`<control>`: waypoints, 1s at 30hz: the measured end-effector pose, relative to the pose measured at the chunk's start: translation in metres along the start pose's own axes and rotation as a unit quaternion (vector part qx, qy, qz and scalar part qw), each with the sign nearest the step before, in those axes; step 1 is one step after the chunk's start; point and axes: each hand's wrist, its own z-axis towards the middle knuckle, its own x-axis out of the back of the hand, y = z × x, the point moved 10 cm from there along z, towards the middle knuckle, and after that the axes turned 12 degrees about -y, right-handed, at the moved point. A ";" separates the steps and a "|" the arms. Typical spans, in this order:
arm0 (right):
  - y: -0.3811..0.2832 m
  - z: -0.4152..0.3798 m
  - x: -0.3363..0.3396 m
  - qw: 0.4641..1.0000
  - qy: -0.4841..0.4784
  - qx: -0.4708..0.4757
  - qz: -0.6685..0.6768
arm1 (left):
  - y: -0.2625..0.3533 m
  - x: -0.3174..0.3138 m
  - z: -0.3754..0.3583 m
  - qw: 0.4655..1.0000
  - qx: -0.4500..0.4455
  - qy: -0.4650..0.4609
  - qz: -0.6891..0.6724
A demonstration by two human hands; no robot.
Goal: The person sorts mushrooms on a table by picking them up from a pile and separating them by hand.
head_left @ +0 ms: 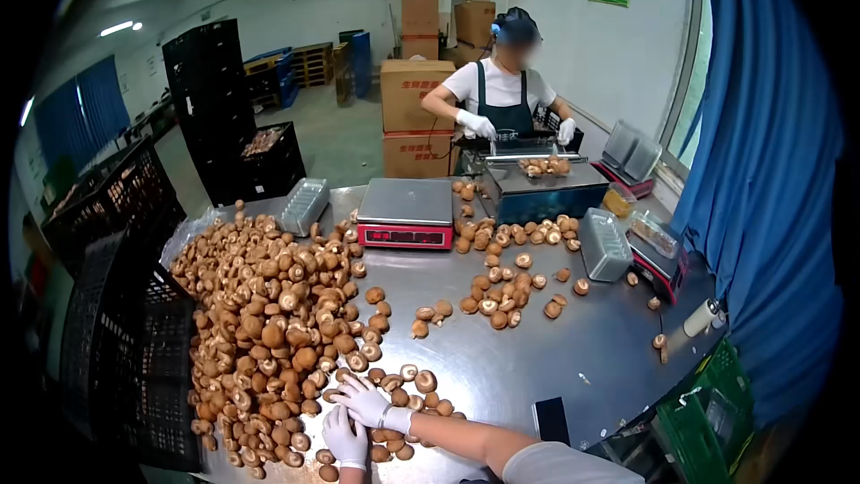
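Note:
A large heap of brown shiitake mushrooms (269, 305) covers the left part of the steel table. At the heap's near right edge is my right hand (365, 401) in a white glove, its fingers stretched apart over some mushrooms. Just below it lies my left hand (344, 439), also gloved, fingers extended towards the heap and partly overlapped by the right hand. No mushroom shows clearly inside either hand. Several loose mushrooms (425, 382) lie around and beneath my right wrist.
A red scale (405, 215) stands beyond the heap. Across the table, a gloved co-worker (503, 90) works at a tray sealer (546, 188). Stacked clear trays (606, 246), a second scale (658, 251), a black phone-like slab (550, 419) and black crates (130, 341) surround the work area.

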 end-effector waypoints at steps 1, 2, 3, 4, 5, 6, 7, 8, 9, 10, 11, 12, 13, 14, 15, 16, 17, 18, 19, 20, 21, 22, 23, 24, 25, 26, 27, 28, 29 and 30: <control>0.001 0.000 0.004 1.000 0.004 -0.002 0.002 | -0.003 -0.001 -0.001 1.000 -0.008 0.002 -0.002; -0.002 -0.002 0.003 1.000 -0.014 -0.002 -0.001 | -0.003 -0.004 -0.005 1.000 -0.006 -0.006 0.003; -0.004 0.001 -0.001 1.000 -0.029 0.003 -0.008 | 0.000 -0.001 -0.003 1.000 -0.004 -0.007 0.010; -0.003 -0.001 0.000 1.000 -0.021 0.008 -0.011 | -0.002 -0.002 -0.002 1.000 -0.009 -0.002 0.008; -0.003 -0.002 -0.001 1.000 -0.019 0.010 -0.006 | -0.002 -0.001 -0.001 1.000 -0.010 -0.001 0.009; -0.004 -0.004 -0.004 0.999 -0.032 0.015 -0.011 | 0.004 0.003 -0.002 1.000 -0.012 -0.006 0.012; -0.006 -0.006 -0.004 0.999 -0.046 0.020 -0.015 | 0.008 0.006 -0.004 1.000 -0.014 -0.012 0.014; -0.006 -0.010 -0.006 0.999 -0.032 0.015 0.002 | 0.007 0.007 -0.006 1.000 -0.017 -0.020 0.007; -0.002 -0.011 -0.009 1.000 -0.014 0.012 0.012 | 0.004 0.006 -0.007 1.000 -0.018 -0.010 0.001; -0.003 -0.016 -0.003 0.999 0.000 0.023 0.024 | 0.000 0.003 -0.007 1.000 -0.020 -0.013 0.004; -0.004 -0.018 -0.006 0.999 -0.022 0.028 0.007 | -0.005 0.000 -0.009 1.000 -0.021 -0.020 0.008; -0.004 -0.017 -0.007 0.999 -0.037 0.034 0.015 | 0.002 0.007 -0.008 0.999 -0.030 -0.017 0.003; -0.002 -0.017 -0.018 0.997 -0.055 0.039 0.027 | -0.001 0.006 -0.007 0.999 -0.033 -0.018 0.003; 0.004 -0.012 -0.022 0.994 -0.052 0.047 0.080 | -0.008 0.000 -0.004 0.998 -0.049 -0.033 -0.003; 0.012 -0.007 -0.033 0.989 -0.050 0.053 0.131 | -0.012 -0.004 -0.003 0.997 -0.066 -0.047 -0.012; 0.019 -0.009 -0.029 0.986 -0.027 0.022 0.165 | -0.011 0.003 0.000 0.996 -0.073 -0.032 -0.039; 0.012 -0.012 -0.014 0.987 0.024 0.088 0.129 | -0.024 0.001 0.000 0.996 -0.069 -0.018 -0.056; 0.024 -0.013 -0.016 0.981 0.006 0.044 0.188 | -0.031 0.006 0.001 0.985 -0.001 -0.041 -0.167; 0.032 -0.013 -0.017 0.968 -0.018 0.002 0.248 | -0.034 0.016 0.003 0.958 0.073 -0.061 -0.272; 0.037 -0.021 -0.007 0.939 0.005 0.001 0.345 | -0.037 0.009 -0.001 0.878 0.134 -0.085 -0.451; 0.043 -0.032 -0.002 0.896 0.016 -0.003 0.443 | -0.038 -0.001 -0.011 0.761 0.197 -0.092 -0.611; 0.045 -0.044 0.016 0.881 0.082 0.036 0.465 | -0.033 -0.015 -0.016 0.677 0.199 -0.113 -0.699; 0.041 -0.057 0.014 0.788 -0.011 -0.071 0.612 | -0.028 -0.021 -0.025 0.583 0.197 -0.120 -0.779; 0.033 -0.081 0.016 0.655 -0.064 -0.203 0.726 | -0.014 -0.014 -0.031 0.544 0.194 -0.130 -0.806; 0.047 -0.090 -0.009 0.589 -0.041 -0.207 0.780 | 0.000 -0.010 -0.034 0.506 0.183 -0.139 -0.831; 0.039 -0.100 -0.009 0.529 -0.039 -0.183 0.828 | 0.002 -0.011 -0.040 0.491 0.180 -0.141 -0.841; 0.036 -0.106 -0.005 0.468 -0.029 -0.159 0.869 | 0.004 -0.016 -0.042 0.475 0.170 -0.149 -0.850; 0.039 -0.111 -0.015 0.486 -0.042 -0.139 0.862 | 0.008 -0.019 -0.045 0.446 0.148 -0.172 -0.866; 0.031 -0.109 -0.008 0.504 -0.052 -0.117 0.854 | 0.014 -0.017 -0.047 0.456 0.164 -0.167 -0.859; 0.031 -0.113 -0.004 0.564 -0.021 -0.137 0.814 | 0.017 -0.020 -0.051 0.450 0.166 -0.177 -0.860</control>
